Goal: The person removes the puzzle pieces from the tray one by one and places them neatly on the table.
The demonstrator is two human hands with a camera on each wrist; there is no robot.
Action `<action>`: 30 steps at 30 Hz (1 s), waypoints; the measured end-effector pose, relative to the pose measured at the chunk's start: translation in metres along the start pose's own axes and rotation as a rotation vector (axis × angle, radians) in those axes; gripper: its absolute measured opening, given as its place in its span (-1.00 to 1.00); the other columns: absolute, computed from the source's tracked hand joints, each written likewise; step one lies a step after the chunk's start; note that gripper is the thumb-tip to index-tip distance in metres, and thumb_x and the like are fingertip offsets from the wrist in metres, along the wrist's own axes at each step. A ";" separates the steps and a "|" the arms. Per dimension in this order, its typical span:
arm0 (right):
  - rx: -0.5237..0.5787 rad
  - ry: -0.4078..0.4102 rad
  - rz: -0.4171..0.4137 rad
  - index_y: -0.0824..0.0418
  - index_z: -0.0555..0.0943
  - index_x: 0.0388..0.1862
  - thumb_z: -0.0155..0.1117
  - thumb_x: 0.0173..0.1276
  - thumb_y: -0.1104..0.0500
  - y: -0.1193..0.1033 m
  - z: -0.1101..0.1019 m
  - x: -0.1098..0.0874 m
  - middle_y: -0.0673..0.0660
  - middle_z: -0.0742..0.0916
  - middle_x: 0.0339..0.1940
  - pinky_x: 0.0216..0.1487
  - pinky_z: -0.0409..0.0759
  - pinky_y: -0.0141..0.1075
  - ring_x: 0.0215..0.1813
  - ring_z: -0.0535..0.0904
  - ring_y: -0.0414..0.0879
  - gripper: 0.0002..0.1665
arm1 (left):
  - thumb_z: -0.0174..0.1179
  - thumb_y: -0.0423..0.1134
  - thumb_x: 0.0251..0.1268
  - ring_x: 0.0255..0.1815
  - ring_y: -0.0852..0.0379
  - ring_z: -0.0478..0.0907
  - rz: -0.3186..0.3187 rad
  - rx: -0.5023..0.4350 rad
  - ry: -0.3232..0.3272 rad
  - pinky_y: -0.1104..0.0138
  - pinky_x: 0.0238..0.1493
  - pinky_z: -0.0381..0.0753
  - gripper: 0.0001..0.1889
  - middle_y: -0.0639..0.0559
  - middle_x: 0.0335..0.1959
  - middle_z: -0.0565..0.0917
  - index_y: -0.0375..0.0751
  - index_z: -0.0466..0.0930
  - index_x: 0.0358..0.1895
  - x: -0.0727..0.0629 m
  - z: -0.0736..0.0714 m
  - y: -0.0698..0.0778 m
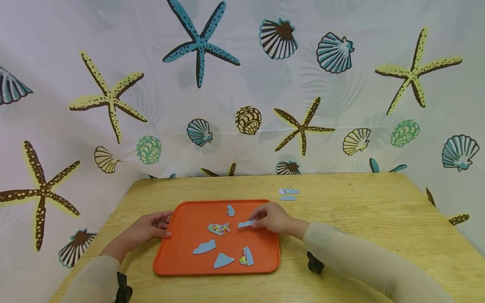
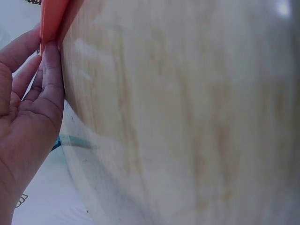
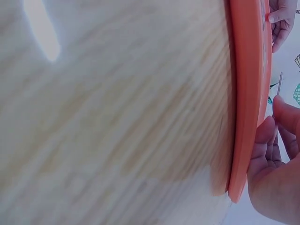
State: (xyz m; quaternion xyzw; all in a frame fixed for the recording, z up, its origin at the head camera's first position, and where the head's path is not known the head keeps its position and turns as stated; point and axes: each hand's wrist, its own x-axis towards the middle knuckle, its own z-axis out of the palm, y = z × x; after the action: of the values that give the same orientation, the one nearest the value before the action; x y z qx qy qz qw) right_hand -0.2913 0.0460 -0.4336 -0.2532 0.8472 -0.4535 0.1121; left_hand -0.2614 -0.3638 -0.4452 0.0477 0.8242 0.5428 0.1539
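Observation:
In the head view my right hand point(image 1: 272, 218) pinches a narrow light-blue flat piece point(image 1: 245, 224) between thumb and fingers, over the right half of the orange tray point(image 1: 178, 252). The right wrist view shows its thin edge point(image 3: 280, 83) sticking up from the fingertips. My left hand point(image 1: 145, 229) is at the tray's left rim, with thumb and fingertips touching it. On the tray lie a colourful patterned piece point(image 1: 219, 229), a small blue piece point(image 1: 230, 210), a wavy-edged blue piece point(image 1: 204, 247), a triangular blue piece point(image 1: 223, 260) and a blue piece with coloured patches point(image 1: 247, 256).
Beyond the tray's far right corner, two light-blue strips, a longer one point(image 1: 289, 191) and a shorter one point(image 1: 288, 198), lie on the wooden table point(image 1: 360, 219). A curtain point(image 1: 242, 84) printed with starfish and shells hangs behind the table and along its sides.

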 end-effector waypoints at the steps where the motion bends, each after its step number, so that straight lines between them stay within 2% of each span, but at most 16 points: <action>1: -0.001 0.003 0.002 0.26 0.73 -0.20 0.41 0.24 0.27 0.000 -0.001 -0.001 0.02 0.71 -0.30 -0.42 0.57 -0.33 -0.35 0.55 -0.17 -0.85 | 0.38 -0.34 0.17 0.03 -0.02 0.46 0.002 0.004 -0.001 0.28 -0.06 0.60 -0.17 -0.26 0.17 0.44 -0.44 0.13 0.46 0.000 0.000 0.000; 8: 0.004 0.009 0.012 0.25 0.73 -0.18 0.40 0.25 0.27 0.003 -0.006 -0.003 0.00 0.72 -0.31 -0.43 0.56 -0.32 -0.42 0.55 -0.16 -0.84 | 0.38 -0.33 0.17 0.01 -0.01 0.45 -0.005 0.010 0.002 0.29 -0.07 0.59 -0.17 -0.25 0.16 0.45 -0.44 0.14 0.46 0.001 0.000 -0.001; 21: -0.007 0.046 0.027 0.23 0.74 -0.20 0.43 0.23 0.26 0.009 -0.017 -0.008 -0.01 0.70 -0.36 -0.44 0.55 -0.31 -0.42 0.54 -0.09 -0.85 | 0.37 -0.34 0.18 0.03 -0.03 0.44 -0.001 0.006 -0.003 0.28 -0.07 0.59 -0.17 -0.27 0.20 0.43 -0.44 0.12 0.46 -0.001 0.001 0.001; 30: -0.020 0.067 0.025 0.21 0.74 -0.20 0.43 0.22 0.26 0.015 -0.026 -0.010 -0.01 0.71 -0.31 -0.31 0.57 -0.30 -0.32 0.56 -0.15 -0.84 | 0.36 -0.36 0.19 0.03 -0.06 0.43 0.000 0.003 -0.006 0.28 -0.08 0.60 -0.18 -0.30 0.21 0.41 -0.45 0.11 0.46 -0.001 0.001 0.002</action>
State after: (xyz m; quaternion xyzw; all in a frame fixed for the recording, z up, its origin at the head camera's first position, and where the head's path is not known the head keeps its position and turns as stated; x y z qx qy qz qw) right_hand -0.2990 0.0771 -0.4316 -0.2283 0.8580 -0.4518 0.0869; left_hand -0.2602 -0.3628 -0.4436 0.0495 0.8245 0.5414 0.1566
